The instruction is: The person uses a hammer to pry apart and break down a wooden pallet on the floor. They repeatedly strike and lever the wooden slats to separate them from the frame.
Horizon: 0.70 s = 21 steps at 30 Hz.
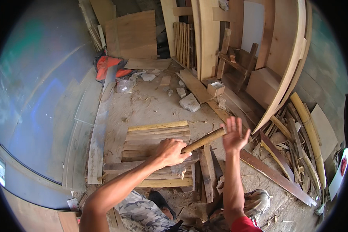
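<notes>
My left hand (171, 152) is closed around one end of a round wooden handle (204, 140), which slants up to the right. Whatever the handle is fixed to is hidden by the fist or cannot be made out. Close to its far end, my right hand (236, 135) is raised with the palm showing and fingers spread, slightly blurred. Whether the palm touches the handle cannot be told. Below the left hand lies a slatted panel of wooden strips (143, 145), with a thicker worn board (129, 166) across it.
A long brown plank (272, 176) and a heap of scrap wood (297, 143) lie at the right. Stones (190, 103) and a small box (215, 88) sit farther off. Wooden frames (276, 65) lean at the back right; a grey-blue sheet wall (38, 100) rises on the left.
</notes>
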{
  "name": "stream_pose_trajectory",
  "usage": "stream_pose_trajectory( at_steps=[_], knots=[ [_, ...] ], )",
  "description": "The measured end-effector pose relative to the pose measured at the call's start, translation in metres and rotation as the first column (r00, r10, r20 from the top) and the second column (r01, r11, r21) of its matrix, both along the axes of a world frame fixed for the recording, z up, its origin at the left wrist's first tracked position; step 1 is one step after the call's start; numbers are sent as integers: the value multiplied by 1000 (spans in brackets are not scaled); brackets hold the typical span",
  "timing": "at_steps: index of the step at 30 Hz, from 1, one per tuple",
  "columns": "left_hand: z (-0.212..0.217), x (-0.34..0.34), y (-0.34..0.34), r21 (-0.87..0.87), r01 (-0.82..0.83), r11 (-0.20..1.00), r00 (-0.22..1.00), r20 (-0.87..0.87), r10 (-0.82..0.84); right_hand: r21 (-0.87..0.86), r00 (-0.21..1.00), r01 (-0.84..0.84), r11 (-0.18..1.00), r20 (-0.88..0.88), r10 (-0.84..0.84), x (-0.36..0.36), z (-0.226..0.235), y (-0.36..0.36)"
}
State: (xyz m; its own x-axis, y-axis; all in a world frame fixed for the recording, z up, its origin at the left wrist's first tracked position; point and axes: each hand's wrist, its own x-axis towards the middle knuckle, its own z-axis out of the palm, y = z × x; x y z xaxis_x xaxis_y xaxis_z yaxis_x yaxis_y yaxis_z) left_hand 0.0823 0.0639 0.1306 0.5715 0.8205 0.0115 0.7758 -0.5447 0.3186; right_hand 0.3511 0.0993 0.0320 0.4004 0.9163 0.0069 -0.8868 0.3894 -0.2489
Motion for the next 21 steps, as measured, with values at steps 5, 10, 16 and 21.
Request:
stream_pose_trajectory(
  at_steps=[5,10,16,21],
  knots=[
    [-5,-12,4,1,-10,1000,999,50,10,228,982,-111,967,-127,142,-56,69,36],
    [-17,-18,-9,187,-13,982,999,47,4,154,945,-327,933,36,325,-79,39,3],
    [-12,-15,11,42,-16,999,1000,-5,16,-56,962,196,979,-185,-203,29,2,32],
    [-12,-48,0,-4,-77,997,980,185,76,381,937,-293,877,-66,342,-105,73,34]
  ],
)
